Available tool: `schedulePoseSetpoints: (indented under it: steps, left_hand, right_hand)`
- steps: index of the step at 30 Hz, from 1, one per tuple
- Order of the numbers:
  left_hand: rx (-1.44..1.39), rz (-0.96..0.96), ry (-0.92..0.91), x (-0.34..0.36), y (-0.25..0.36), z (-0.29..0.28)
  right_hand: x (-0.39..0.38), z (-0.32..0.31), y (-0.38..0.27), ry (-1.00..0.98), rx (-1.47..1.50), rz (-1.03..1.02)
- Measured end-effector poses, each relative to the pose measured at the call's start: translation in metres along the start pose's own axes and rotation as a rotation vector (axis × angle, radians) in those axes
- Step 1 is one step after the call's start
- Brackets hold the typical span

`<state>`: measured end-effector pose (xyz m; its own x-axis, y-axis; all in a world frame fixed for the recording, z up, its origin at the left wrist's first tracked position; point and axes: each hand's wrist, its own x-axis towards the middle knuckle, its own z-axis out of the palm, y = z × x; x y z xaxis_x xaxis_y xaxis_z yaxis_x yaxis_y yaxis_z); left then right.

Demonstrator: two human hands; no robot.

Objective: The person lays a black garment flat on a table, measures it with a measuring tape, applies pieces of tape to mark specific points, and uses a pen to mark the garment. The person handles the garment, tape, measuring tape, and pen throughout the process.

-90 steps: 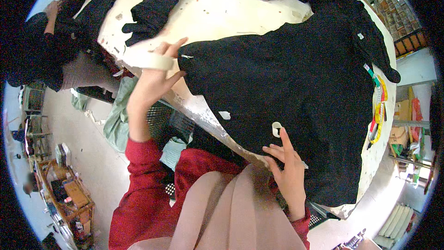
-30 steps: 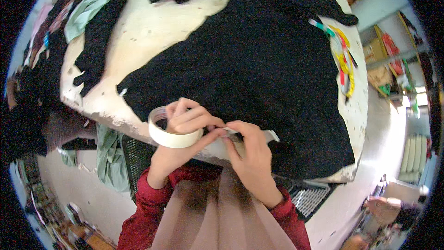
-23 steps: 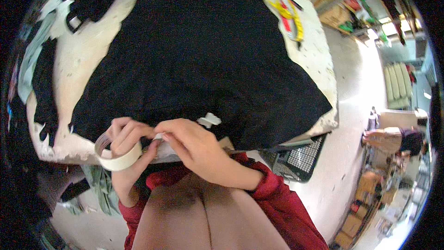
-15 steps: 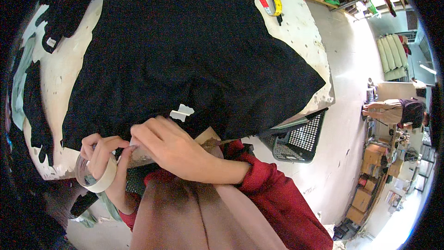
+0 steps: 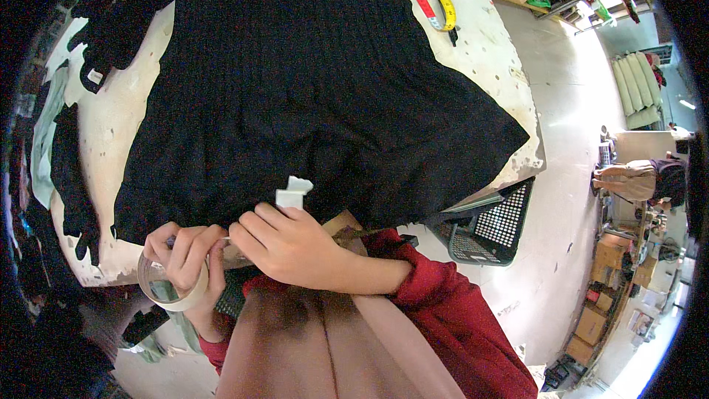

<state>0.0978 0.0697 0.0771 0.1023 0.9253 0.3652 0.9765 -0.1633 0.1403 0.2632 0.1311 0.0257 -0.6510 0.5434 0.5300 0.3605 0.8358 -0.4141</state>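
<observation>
With the cream-white ring-shaped tape roll [image 5: 189, 300] looped on the left hand [image 5: 183, 253] at the white-topped table's [image 5: 111, 140] near-left edge, head view has that hand pinching a small white scrap [image 5: 226, 239], right hand [image 5: 286, 246] curled alongside, clamp unclear; roll probably light, stiff, best held by rim, scrap flimsy.

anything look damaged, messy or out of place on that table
Yes: the pale table has dark spots and looks worn at its near right corner; the measuring tape lies in loose, overlapping loops rather than rolled up. I see no spill.
</observation>
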Motion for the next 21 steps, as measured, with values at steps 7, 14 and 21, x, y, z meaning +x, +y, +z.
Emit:
schedulePoseSetpoints:
  steps: [7,14,21]
  left_hand:
    - [-0.352,-0.339,-0.031,-0.015,-0.015,-0.021]
    - [-0.763,-0.323,-0.533,-0.125,-0.086,-0.029]
    - [-0.734,0.035,-0.531,-0.05,-0.017,-0.037]
  right_hand:
    - [-0.007,0.009,0.005,-0.004,0.013,-0.03]
    - [0.017,-0.024,-0.042,0.186,0.538,0.009]
    - [0.018,-0.015,-0.04,0.276,0.632,-0.131]
